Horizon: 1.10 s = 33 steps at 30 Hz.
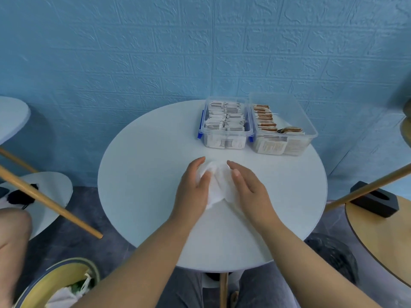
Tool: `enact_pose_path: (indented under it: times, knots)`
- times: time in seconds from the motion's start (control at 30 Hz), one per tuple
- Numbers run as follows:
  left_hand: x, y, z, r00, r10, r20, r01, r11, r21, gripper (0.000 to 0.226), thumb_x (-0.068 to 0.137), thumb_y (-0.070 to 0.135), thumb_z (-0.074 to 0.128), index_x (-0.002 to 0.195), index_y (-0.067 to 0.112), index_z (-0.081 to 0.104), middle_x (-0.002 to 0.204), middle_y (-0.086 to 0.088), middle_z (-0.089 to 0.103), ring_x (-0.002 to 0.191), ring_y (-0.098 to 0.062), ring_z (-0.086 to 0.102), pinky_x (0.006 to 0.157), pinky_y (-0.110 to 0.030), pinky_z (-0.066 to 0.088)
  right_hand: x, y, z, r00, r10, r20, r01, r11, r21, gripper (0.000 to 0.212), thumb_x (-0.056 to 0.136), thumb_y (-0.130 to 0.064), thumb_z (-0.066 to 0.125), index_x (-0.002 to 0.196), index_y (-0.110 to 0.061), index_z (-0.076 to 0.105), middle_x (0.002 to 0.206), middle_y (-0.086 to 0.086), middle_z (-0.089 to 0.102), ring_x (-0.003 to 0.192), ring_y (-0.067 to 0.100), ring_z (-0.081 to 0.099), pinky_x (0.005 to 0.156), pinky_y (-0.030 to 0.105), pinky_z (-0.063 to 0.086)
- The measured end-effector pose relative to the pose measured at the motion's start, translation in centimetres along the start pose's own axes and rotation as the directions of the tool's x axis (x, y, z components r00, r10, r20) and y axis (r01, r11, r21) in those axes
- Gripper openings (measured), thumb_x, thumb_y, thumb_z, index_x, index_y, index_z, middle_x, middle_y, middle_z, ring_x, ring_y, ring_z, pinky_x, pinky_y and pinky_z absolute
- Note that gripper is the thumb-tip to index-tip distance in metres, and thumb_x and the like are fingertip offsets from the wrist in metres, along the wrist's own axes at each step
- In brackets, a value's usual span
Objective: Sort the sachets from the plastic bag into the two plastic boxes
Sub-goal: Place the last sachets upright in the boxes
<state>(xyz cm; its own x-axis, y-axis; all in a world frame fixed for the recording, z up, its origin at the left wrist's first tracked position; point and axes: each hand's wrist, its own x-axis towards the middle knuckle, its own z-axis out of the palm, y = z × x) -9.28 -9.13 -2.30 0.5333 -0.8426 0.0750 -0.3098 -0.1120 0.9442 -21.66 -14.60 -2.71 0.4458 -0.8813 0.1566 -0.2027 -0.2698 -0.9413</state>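
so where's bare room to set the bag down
Bare: the table's left half, from left hand and left box out to the rim; also between right hand and right box. Crowded: mid-table, both hands on the plastic bag.

A crumpled white plastic bag (216, 187) lies on the round white table (144, 174), between two hands. The right hand (250, 188) rests flat on its right side. The left hand (192, 186) lies along its left edge, thumb on top; whether it grips is unclear. Farther back stand two clear plastic boxes, touching: the blue-latched box (222, 131) packed with white sachets (224, 117), the right box (311, 132) partly filled with brown-and-white sachets (265, 121).
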Motion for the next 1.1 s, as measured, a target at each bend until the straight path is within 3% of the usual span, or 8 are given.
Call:
enact_pose_path:
  times: [0.1, 0.2, 0.33, 0.43, 0.53, 0.7, 0.83, 1.1]
  knots:
    - [-1.4, 0.7, 2.0, 0.977, 0.03, 0.21, -0.01, 0.995, -0.098, 0.057, 0.096, 0.017, 0.038, 0.143, 0.036, 0.013, 0.15, 0.013, 0.017, 0.137, -0.004, 0.018, 0.107, -0.015, 0.021, -0.4, -0.9, 0.5, 0.985, 0.097, 0.143, -0.123, 0.974, 0.19, 0.078, 0.074, -0.053, 0.05, 0.144, -0.032, 0.022, 0.143, -0.016, 0.031, 0.131, -0.001, 0.03, 0.107, 0.018, 0.025]
    - [-2.2, 0.5, 1.9, 0.919, 0.082, 0.385, -0.097, 0.995, 0.021, 0.063, 0.099, 0.011, 0.032, 0.139, 0.041, -0.006, 0.151, 0.02, -0.011, 0.136, 0.006, -0.007, 0.086, 0.01, 0.011, 0.1, -1.1, -0.2, 0.979, 0.129, 0.156, -0.168, 0.948, 0.271, 0.084, 0.069, -0.051, 0.062, 0.142, -0.039, 0.023, 0.142, -0.015, 0.038, 0.129, 0.006, 0.039, 0.109, 0.035, 0.035]
    - [-1.6, 0.9, -0.5, 0.898, 0.338, 0.282, -0.433, 0.797, 0.421, 0.064, 0.086, 0.044, 0.054, 0.143, 0.031, 0.028, 0.146, 0.006, 0.036, 0.131, -0.021, 0.03, 0.102, -0.021, 0.023, 0.6, -0.8, -1.5, 0.985, 0.093, 0.144, -0.127, 0.96, 0.248, 0.059, 0.084, -0.03, 0.063, 0.137, -0.035, 0.037, 0.129, -0.008, 0.055, 0.112, 0.01, 0.058, 0.096, 0.038, 0.049]
    - [-0.9, 1.8, -1.8, 0.919, 0.359, 0.166, -0.386, 0.724, 0.572, 0.077, 0.068, 0.057, 0.07, 0.135, 0.035, 0.04, 0.133, 0.01, 0.045, 0.126, -0.019, 0.028, 0.1, -0.034, 0.028, 0.5, -1.4, -2.2, 0.984, 0.046, 0.174, -0.088, 0.966, 0.242, 0.048, 0.089, -0.022, 0.059, 0.13, -0.039, 0.042, 0.122, -0.007, 0.059, 0.108, 0.012, 0.06, 0.092, 0.035, 0.051]
    - [-1.4, 2.0, -1.8, 0.928, 0.322, 0.189, -0.372, 0.838, 0.398, 0.086, 0.07, 0.047, 0.074, 0.139, 0.039, 0.024, 0.145, 0.004, 0.021, 0.134, -0.011, 0.018, 0.109, -0.031, 0.025, 0.0, -1.7, -2.8, 0.985, 0.021, 0.174, -0.06, 0.972, 0.226, 0.048, 0.089, -0.024, 0.059, 0.132, -0.037, 0.041, 0.122, -0.006, 0.059, 0.108, 0.013, 0.06, 0.092, 0.035, 0.052]
    - [-3.4, 3.2, 0.5, 0.947, 0.102, 0.304, -0.095, 0.995, -0.038, 0.088, 0.08, 0.033, 0.068, 0.139, 0.049, 0.005, 0.134, 0.022, 0.027, 0.119, 0.002, 0.033, 0.083, -0.005, 0.033, -2.4, -1.3, -4.0, 0.996, 0.084, 0.026, -0.088, 0.934, 0.347, 0.027, 0.089, -0.025, 0.057, 0.113, -0.033, 0.047, 0.106, 0.001, 0.067, 0.09, 0.018, 0.068, 0.081, 0.042, 0.056]
    - [-4.9, 4.2, 4.0, 0.936, 0.077, 0.343, 0.008, 0.971, -0.239, 0.076, 0.075, 0.039, 0.072, 0.136, 0.044, 0.026, 0.135, 0.015, 0.043, 0.118, -0.005, 0.047, 0.094, -0.025, 0.042, -5.1, 0.0, -6.2, 0.981, 0.069, -0.184, -0.01, 0.953, 0.303, 0.025, 0.081, -0.043, 0.063, 0.105, -0.038, 0.056, 0.11, -0.01, 0.064, 0.109, 0.016, 0.058, 0.096, 0.044, 0.046]
    - [-9.0, 4.2, 14.7, 0.792, 0.058, 0.608, 0.137, 0.953, -0.27, 0.034, 0.082, 0.042, 0.061, 0.114, 0.039, 0.051, 0.115, 0.008, 0.061, 0.102, -0.013, 0.061, 0.092, -0.041, 0.05, -12.7, 4.5, -13.0, 0.872, 0.254, -0.418, -0.036, 0.885, 0.463, 0.027, 0.083, -0.034, 0.054, 0.109, -0.03, 0.055, 0.104, 0.003, 0.068, 0.093, 0.021, 0.067, 0.076, 0.035, 0.054]
